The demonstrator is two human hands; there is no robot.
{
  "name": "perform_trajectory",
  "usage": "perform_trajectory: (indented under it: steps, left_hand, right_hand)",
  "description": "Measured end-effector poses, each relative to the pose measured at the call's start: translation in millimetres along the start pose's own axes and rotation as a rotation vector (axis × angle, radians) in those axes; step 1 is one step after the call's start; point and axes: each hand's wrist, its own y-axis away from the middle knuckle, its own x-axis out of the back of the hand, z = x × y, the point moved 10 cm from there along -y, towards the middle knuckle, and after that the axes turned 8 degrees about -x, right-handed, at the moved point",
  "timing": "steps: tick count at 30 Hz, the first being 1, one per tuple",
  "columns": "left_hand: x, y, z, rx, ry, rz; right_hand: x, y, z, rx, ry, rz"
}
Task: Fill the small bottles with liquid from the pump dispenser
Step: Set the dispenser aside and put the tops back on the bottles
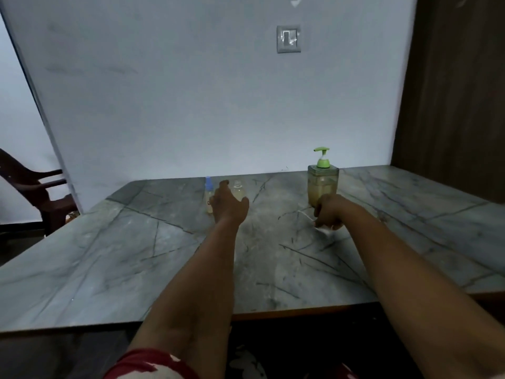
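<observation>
Two small clear bottles stand near the wall on the marble table (136,255). One has a blue cap (208,196). The other is uncapped (238,190) with yellowish liquid in it. My left hand (228,205) reaches between them, its thumb beside the uncapped bottle; whether it grips the bottle is unclear. The pump dispenser (323,184) with a green pump head and yellowish liquid stands to the right. My right hand (329,212) rests in front of it, fingers curled round a small white cap with a thin tube (306,216).
A pale wall with a switch plate (288,39) rises right behind the table. A dark plastic chair (35,192) stands at the left beyond the table edge. A brown wooden panel (451,91) borders the right side.
</observation>
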Motion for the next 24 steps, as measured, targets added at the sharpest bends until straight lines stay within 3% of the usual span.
perform_trajectory:
  steps: [5, 7, 16, 24]
  left_hand:
    - [7, -20, -14, 0.006, -0.005, 0.007]
    - [2, -26, -16, -0.006, 0.003, -0.025]
    - [-19, -59, -16, -0.101, 0.084, -0.047]
    - [-42, -69, -41, -0.071, 0.185, -0.106]
  right_hand:
    - [32, -12, -39, 0.221, -0.53, 0.046]
    - [46, -16, -66, 0.319, -0.616, 0.103]
    - [71, -29, -164, 0.517, -0.534, 0.412]
    - [59, -45, -202, 0.585, -0.354, 0.411]
